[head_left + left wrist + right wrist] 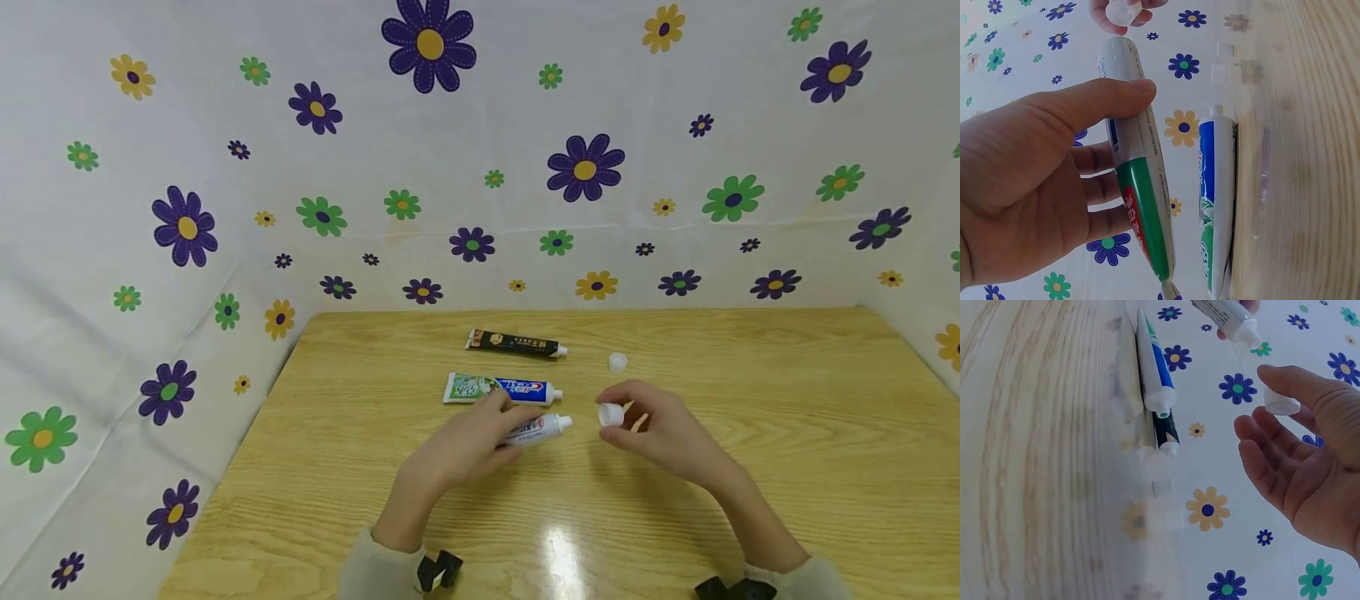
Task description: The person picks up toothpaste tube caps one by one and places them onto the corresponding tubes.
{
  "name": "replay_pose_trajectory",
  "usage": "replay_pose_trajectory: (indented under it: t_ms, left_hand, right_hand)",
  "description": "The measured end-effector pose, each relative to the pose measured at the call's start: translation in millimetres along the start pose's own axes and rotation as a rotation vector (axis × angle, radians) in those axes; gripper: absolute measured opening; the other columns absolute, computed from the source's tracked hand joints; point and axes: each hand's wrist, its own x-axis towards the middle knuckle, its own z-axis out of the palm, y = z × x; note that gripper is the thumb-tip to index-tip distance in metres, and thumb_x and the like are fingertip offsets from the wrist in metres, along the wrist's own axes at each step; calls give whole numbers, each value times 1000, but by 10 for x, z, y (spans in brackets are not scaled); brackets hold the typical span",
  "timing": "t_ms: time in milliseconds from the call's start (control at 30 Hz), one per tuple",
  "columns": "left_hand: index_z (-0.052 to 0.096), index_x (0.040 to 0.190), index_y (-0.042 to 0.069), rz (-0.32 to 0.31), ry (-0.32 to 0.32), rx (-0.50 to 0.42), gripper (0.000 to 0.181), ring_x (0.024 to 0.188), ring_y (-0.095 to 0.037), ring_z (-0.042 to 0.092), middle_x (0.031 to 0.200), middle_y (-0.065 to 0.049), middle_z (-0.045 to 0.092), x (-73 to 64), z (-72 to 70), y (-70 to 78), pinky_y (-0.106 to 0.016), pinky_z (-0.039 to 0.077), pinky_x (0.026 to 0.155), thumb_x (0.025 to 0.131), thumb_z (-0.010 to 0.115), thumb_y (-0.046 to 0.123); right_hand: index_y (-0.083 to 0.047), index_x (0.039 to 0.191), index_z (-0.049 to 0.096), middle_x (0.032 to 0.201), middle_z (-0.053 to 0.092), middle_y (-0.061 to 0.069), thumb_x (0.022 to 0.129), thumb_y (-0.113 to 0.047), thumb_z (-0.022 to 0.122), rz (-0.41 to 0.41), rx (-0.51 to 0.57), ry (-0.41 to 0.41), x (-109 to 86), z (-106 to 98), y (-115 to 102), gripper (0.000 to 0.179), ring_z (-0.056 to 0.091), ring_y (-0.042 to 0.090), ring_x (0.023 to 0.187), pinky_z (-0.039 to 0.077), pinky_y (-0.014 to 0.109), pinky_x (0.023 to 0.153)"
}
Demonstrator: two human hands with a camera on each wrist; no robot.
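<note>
My left hand (465, 442) grips a white toothpaste tube (538, 428) with a green tail end, raised above the table. Its narrow nozzle, uncapped, points right. In the left wrist view the thumb lies across the tube (1141, 200) and the fingers come round from behind. Across a small gap, my right hand (667, 425) pinches a white cap (611, 415) between thumb and index finger. The right wrist view shows the cap (1282, 405) apart from the nozzle, with the other fingers loosely bent.
Beyond the left hand lies a blue and green toothpaste tube (528, 392), uncapped. Farther back is a black toothpaste tube (517, 342), nozzle to the right. Another white cap (617, 362) sits on the wooden table (787, 400). A flower-patterned cloth (480, 150) hangs behind the table.
</note>
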Motion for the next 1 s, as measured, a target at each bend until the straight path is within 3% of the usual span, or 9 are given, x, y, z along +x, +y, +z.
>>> replay_pose_trajectory:
  t_ms: [400, 533, 733, 1000]
  left_hand:
    - [53, 144, 24, 22, 22, 3, 53, 93, -12, 49, 114, -3, 55, -12, -48, 100, -25, 47, 77, 94, 70, 21]
    - [55, 142, 22, 56, 48, 17, 51, 90, -12, 49, 111, -4, 55, -25, -57, 129, -24, 47, 75, 94, 71, 19]
    - [56, 142, 22, 44, 24, 16, 50, 90, -12, 49, 110, -3, 55, -77, -31, 167, -23, 48, 75, 94, 71, 22]
    - [58, 139, 24, 86, 31, 54, 48, 89, -13, 48, 108, -3, 55, 0, -75, 205, -24, 47, 76, 93, 72, 22]
  right_hand:
    - [-11, 113, 67, 102, 64, 0, 85, -7, 78, -114, -45, 14, -15, 81, -166, 30, 60, 9, 76, 53, 27, 58]
    - [-13, 112, 67, 98, 63, -5, 83, -5, 79, -120, -71, 12, -25, 122, -190, 32, 59, 6, 74, 52, 25, 57]
    - [-14, 111, 68, 97, 62, -6, 84, -8, 79, -146, -75, -7, -39, 191, -201, 29, 58, 5, 74, 52, 25, 58]
    - [-13, 112, 68, 98, 62, -6, 86, -10, 78, -160, -124, -16, -47, 154, -231, 29, 56, 3, 73, 52, 22, 57]
